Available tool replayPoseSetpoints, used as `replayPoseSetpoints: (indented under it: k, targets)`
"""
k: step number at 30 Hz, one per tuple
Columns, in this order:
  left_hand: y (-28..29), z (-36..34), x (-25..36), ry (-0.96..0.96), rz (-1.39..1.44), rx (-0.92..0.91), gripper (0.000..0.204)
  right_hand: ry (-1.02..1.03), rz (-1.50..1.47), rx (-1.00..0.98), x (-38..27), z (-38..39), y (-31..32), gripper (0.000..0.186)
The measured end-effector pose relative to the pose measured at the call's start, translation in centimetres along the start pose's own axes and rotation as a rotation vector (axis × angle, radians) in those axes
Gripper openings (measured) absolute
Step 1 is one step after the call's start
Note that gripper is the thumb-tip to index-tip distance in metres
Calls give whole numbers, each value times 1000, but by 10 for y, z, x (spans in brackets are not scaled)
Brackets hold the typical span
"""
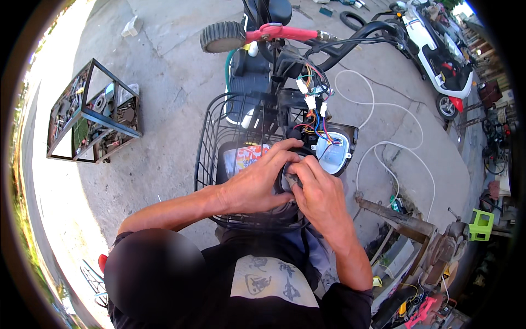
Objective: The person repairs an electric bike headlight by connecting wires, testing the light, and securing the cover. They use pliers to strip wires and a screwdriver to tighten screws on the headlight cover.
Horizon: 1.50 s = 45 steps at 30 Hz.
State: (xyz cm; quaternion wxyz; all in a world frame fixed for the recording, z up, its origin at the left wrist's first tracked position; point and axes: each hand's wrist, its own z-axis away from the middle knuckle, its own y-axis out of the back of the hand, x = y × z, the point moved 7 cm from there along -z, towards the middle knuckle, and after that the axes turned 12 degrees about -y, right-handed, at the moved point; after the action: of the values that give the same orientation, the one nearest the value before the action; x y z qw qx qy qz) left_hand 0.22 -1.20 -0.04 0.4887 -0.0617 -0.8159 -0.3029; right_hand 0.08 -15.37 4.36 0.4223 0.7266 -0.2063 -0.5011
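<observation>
Over the right edge of a black wire basket [204, 145], both my hands are close together at a round, dark-rimmed part [284, 180]. My left hand [255, 178] curls around its left side, thumb below and fingers above. From the right, my right hand [322, 189] bends its fingers over the part with a pinching grip. The fingers cover most of it, so its kind is unclear. Just beyond my right hand sits a whitish lamp housing [333, 154], with coloured wires [315, 122] and white connectors [310, 102] running up to the handlebar of an electric scooter.
A pink-handled tyre inflator [279, 32] lies across the handlebar [350, 52]. A clear-and-red package [246, 156] is in the basket. A metal-framed parts rack [82, 115] stands left; a white hose [383, 143] loops on the ground. A workbench [402, 222] and white scooter [438, 52] are right.
</observation>
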Motion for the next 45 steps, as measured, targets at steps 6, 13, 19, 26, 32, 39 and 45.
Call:
replayPoseSetpoints:
  k: [6, 13, 19, 26, 32, 39, 45]
  targets:
    - [0, 1, -2, 40, 16, -5, 82, -8, -43, 57, -1, 1, -6, 29]
    - [-1, 2, -2, 23, 5, -9, 82, -10, -101, 152, 3, 10, -9, 33]
    - [-2, 3, -1, 71, 14, -12, 82, -53, -200, 143, 10, 16, -7, 31]
    - [-2, 1, 0, 35, -18, -10, 81, -49, -169, 156, 10, 15, -7, 31]
    - [-1, 1, 0, 26, -25, 2, 80, -31, -147, 184, 7, 14, -8, 31]
    - [0, 1, -1, 38, -40, -3, 80, -49, -150, 235, 10, 16, -11, 28]
    - [0, 2, 0, 13, -39, 10, 78, -6, -159, 255, 7, 20, -10, 31]
